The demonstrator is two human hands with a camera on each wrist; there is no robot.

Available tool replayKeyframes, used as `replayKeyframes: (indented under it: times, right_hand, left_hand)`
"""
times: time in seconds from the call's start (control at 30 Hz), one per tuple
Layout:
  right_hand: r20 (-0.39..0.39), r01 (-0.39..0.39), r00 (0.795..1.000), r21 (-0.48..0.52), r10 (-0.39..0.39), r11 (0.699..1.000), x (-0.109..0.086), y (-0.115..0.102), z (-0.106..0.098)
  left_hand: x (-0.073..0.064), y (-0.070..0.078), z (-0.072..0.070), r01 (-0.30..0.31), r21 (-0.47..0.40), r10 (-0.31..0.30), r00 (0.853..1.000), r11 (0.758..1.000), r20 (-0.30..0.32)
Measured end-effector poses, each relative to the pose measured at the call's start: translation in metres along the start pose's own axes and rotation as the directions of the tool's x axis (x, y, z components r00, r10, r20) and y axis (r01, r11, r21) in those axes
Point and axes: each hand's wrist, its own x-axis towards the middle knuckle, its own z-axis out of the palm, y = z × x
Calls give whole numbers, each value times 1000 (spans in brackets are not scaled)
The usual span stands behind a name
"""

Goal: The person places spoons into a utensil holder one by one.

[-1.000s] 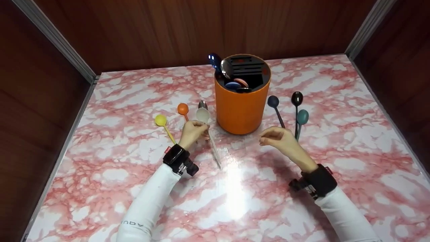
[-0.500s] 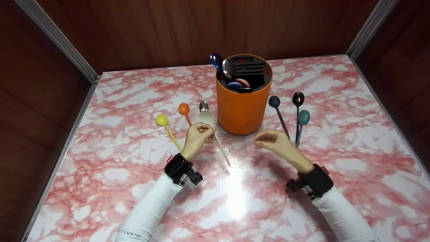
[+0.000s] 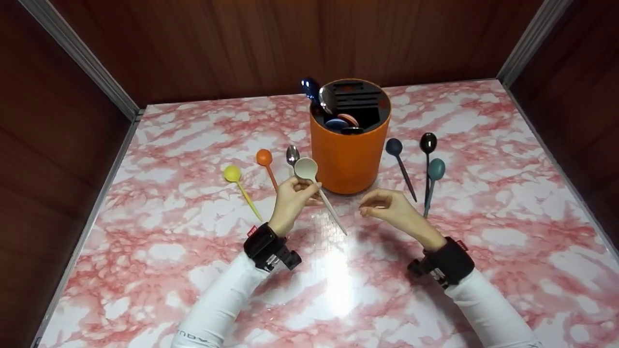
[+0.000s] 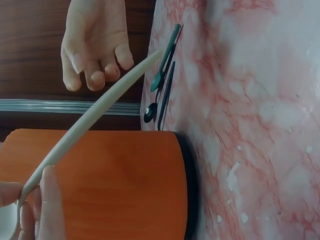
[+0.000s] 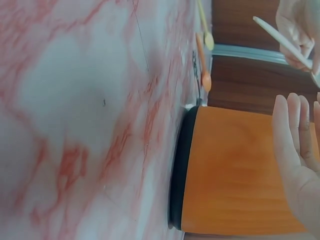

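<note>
My left hand [image 3: 293, 202] pinches a cream spoon [image 3: 333, 212] just below its bowl, lifted in front of the orange utensil holder [image 3: 346, 159]. In the left wrist view the spoon's handle [image 4: 85, 122] slants up toward the other hand without touching it. My right hand [image 3: 389, 208] hovers to the right of the handle tip, fingers loosely bent with nothing in them. The right wrist view shows this hand [image 5: 300, 150] before the holder. Several spoons stand in the holder, among them a shiny blue one [image 3: 310, 88] and a silver one [image 3: 327, 100].
Left of the holder lie a yellow spoon [image 3: 242, 189], an orange spoon [image 3: 264, 157] and a silver spoon [image 3: 292, 154]. On its right are a dark blue spoon [image 3: 394, 146], a black spoon [image 3: 428, 143] and a teal spoon [image 3: 436, 169]. Wood-look panels [image 3: 232, 48] enclose the marbled table.
My left hand has carried the cream spoon to the right, uncovering more of the yellow and orange spoons. The right hand has drifted slightly left toward it.
</note>
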Motion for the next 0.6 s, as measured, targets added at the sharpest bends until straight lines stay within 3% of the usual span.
replayKeyframes:
  times: [0.17, 0.4, 0.6]
  right_hand:
    - [40, 44, 998, -40, -42, 998, 1, 0, 4]
    - [113, 54, 993, -93, -43, 994, 1, -2, 8]
    - [125, 76, 990, -101, -63, 992, 1, -4, 12]
  left_hand:
    - [-3, 1, 7, -16, 6, 15, 1000, 1000, 14]
    - [-10, 1, 19, -14, -46, 18, 997, 999, 77]
    - [-12, -1, 26, -33, -7, 33, 994, 999, 108]
